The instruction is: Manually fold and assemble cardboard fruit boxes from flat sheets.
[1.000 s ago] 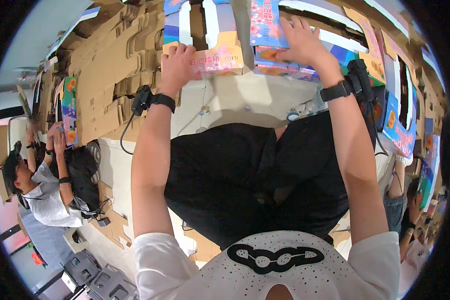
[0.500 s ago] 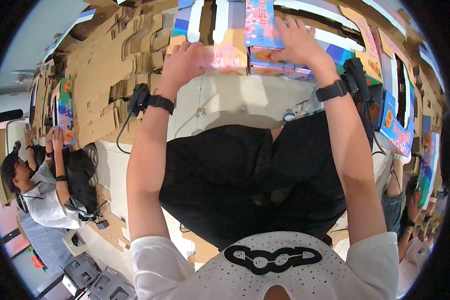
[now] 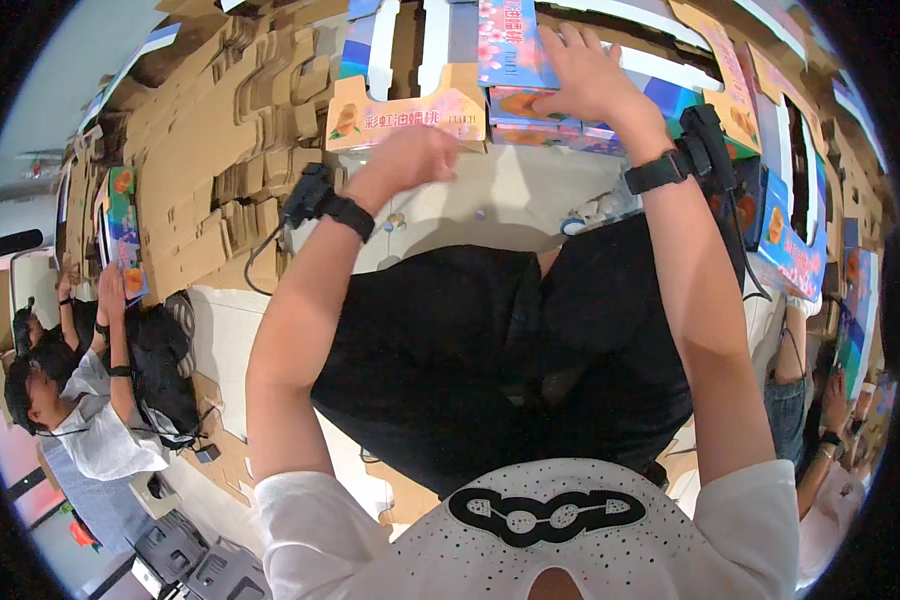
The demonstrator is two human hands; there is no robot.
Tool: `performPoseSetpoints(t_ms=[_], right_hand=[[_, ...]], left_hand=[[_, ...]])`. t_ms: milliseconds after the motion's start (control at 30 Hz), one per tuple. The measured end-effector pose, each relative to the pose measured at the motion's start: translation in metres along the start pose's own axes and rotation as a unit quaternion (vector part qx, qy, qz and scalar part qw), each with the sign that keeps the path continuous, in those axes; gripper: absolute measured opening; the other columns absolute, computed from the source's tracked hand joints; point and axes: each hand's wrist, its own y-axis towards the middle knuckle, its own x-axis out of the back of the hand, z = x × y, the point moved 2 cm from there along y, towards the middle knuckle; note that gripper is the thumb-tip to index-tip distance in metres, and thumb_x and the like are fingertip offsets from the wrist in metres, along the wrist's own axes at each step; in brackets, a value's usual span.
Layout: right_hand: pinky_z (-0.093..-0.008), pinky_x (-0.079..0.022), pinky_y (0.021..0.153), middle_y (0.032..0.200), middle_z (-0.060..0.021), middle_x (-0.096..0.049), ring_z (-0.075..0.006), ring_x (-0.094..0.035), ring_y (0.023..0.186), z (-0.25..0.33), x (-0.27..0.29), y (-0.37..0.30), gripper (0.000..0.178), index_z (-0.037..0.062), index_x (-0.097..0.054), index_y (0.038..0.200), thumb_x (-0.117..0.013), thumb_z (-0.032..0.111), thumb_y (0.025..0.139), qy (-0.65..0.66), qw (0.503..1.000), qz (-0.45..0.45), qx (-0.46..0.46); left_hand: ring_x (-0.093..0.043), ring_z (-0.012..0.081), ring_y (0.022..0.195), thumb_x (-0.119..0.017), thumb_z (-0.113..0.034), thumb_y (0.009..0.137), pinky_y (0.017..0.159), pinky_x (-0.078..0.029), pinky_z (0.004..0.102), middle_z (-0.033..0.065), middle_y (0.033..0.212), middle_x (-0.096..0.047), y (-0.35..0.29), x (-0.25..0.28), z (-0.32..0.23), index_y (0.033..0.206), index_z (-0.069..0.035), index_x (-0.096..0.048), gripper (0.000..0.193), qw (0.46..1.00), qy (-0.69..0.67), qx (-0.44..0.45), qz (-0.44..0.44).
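My right hand lies with spread fingers on the top edge of a blue and pink printed cardboard box, which stands ahead of me. The thumb rests by the box's near side, where an orange fruit picture shows. My left hand hangs just in front of another carton's cream end panel, apart from it as far as I can see. Its fingers are curled in, slightly smeared, and nothing shows in them. That carton has an open slot between white flaps on top.
Stacks of flat brown cardboard fill the left side. More printed cartons stand at the right. A clear plastic item lies on the pale floor near my knee. Other people sit working at left and right; grey plastic stools stand behind.
My left hand has come off the carton's end panel, moving right and toward me, its fingers curling. The panel's print is now uncovered. My right hand stays on the box, shifted slightly.
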Motion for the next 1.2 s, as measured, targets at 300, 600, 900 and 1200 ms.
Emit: performPoseSetpoints(t_ms=[300, 600, 900, 1200], right_hand=[[-0.0726, -0.024, 0.110, 0.154, -0.0237, -0.034, -0.0427, -0.032, 0.143, 0.006, 0.005, 0.000, 0.102, 0.0120, -0.032, 0.152, -0.084, 0.040, 0.068, -0.005, 1.000, -0.010, -0.007], [-0.0741, -0.025, 0.109, 0.155, -0.0248, -0.033, -0.0439, -0.033, 0.143, 0.010, 0.014, 0.000, 0.106, 0.0087, -0.030, 0.153, -0.085, 0.040, 0.068, -0.008, 0.999, 0.040, -0.015], [-0.0748, -0.026, 0.108, 0.154, -0.0235, -0.034, -0.0432, -0.031, 0.144, 0.009, 0.008, 0.001, 0.107, 0.0082, -0.031, 0.152, -0.086, 0.042, 0.067, -0.003, 0.999, 0.037, -0.019], [-0.0478, -0.039, 0.109, 0.140, -0.0277, -0.050, -0.0440, -0.045, 0.131, 0.008, 0.034, -0.007, 0.092, 0.0007, -0.053, 0.137, -0.076, 0.060, 0.071, 0.064, 0.997, -0.046, 0.023]], left_hand=[[-0.067, 0.0362, 0.084, -0.071, -0.018, 0.074, 0.074, -0.054, 0.0469, 0.0146, 0.084, -0.068, 0.011, -0.084, -0.043, 0.085, -0.007, -0.068, 0.016, 0.972, 0.057, -0.152, 0.170], [-0.066, 0.0367, 0.083, -0.066, -0.015, 0.075, 0.071, -0.053, 0.0472, 0.0164, 0.082, -0.067, 0.012, -0.095, -0.031, 0.080, -0.009, -0.066, 0.008, 0.971, 0.098, -0.173, 0.134], [-0.067, 0.0328, 0.090, -0.065, -0.016, 0.083, 0.078, -0.055, 0.0432, 0.0100, 0.095, -0.070, 0.023, -0.044, -0.016, 0.092, -0.007, -0.067, 0.014, 0.992, 0.004, -0.122, 0.033], [-0.067, 0.0319, 0.089, -0.065, -0.019, 0.086, 0.080, -0.055, 0.0420, 0.0105, 0.096, -0.070, 0.015, -0.010, -0.012, 0.100, -0.009, -0.071, 0.018, 0.993, 0.002, -0.115, -0.025]])
